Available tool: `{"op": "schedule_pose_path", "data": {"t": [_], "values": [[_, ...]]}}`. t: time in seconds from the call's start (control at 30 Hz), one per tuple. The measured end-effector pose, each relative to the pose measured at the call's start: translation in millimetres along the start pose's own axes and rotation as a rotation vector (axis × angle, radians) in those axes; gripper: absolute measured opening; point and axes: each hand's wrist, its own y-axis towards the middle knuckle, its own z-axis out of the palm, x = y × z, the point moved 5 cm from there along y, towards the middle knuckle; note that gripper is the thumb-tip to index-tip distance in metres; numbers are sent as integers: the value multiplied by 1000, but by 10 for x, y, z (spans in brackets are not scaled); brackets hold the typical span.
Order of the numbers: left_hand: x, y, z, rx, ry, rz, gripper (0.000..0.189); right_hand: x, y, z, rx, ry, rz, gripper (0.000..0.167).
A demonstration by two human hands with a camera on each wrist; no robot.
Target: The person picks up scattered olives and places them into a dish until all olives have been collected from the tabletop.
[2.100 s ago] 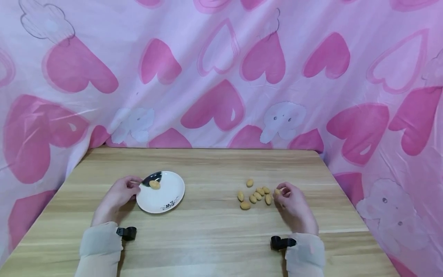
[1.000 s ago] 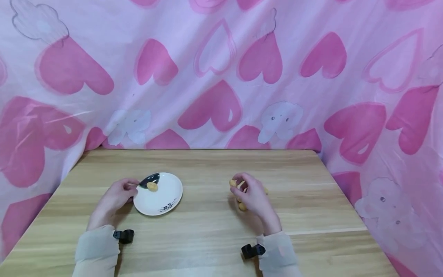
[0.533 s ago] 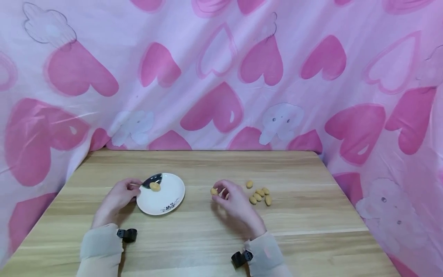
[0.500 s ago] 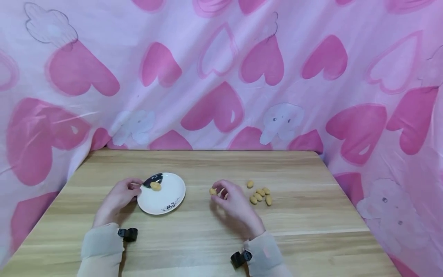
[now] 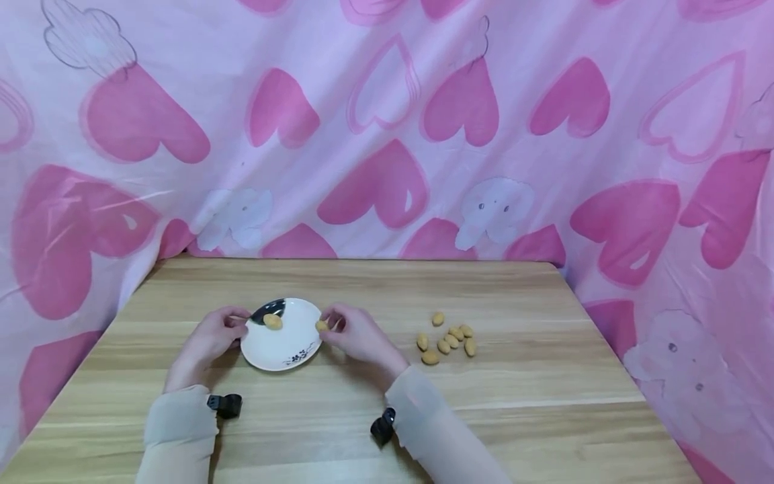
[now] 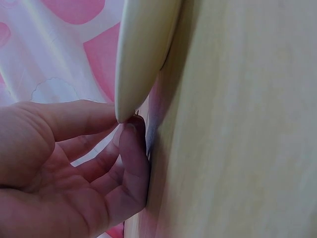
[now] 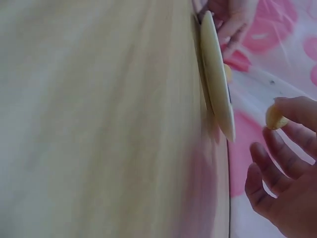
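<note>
My left hand (image 5: 211,338) pinches the left rim of a small round white plate (image 5: 281,349) with a dark patch and a floral print. The left wrist view shows the thumb on one side of the plate's rim (image 6: 141,54) and a finger on the other. One tan, oval, nut-like piece (image 5: 273,322) lies on the plate by the dark patch. My right hand (image 5: 359,336) holds a similar nut-like piece (image 7: 275,118) between thumb and forefinger, raised at the plate's right edge. Its other fingers are loosely bent.
Several more tan nut-like pieces (image 5: 451,341) lie in a loose group on the wooden table (image 5: 338,423), right of the plate. A pink heart-patterned cloth (image 5: 387,181) hangs along the table's back and sides.
My right hand has travelled left from beside the loose group, across the table, to the plate's right edge, carrying the pinched piece. The left hand stays at the plate's rim.
</note>
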Motion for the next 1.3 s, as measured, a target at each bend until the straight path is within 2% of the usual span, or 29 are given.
{"op": "schedule_pose_path", "data": {"t": [0.23,0.33,0.5,0.63,0.73,0.9,1.3], "values": [[-25,-36,-41,-12,0,4,38,178,372,96,-29,-61,35,17],[-30,-62,-67,-21,-1,8,38,237,510,195,-11,-133,54,18],[-59,-67,-82,-19,-14,15,37,316,675,328,-12,-320,60,20],[-52,-55,-77,-18,-34,8,36,401,742,425,-52,-450,43,23],[-31,-53,-76,-20,-43,-1,35,439,776,482,-90,-507,55,23],[-10,-46,-64,-20,-44,-14,36,406,838,525,-132,-545,106,23],[22,-25,-80,-14,-40,-57,37,368,899,617,-107,-613,178,27]]}}
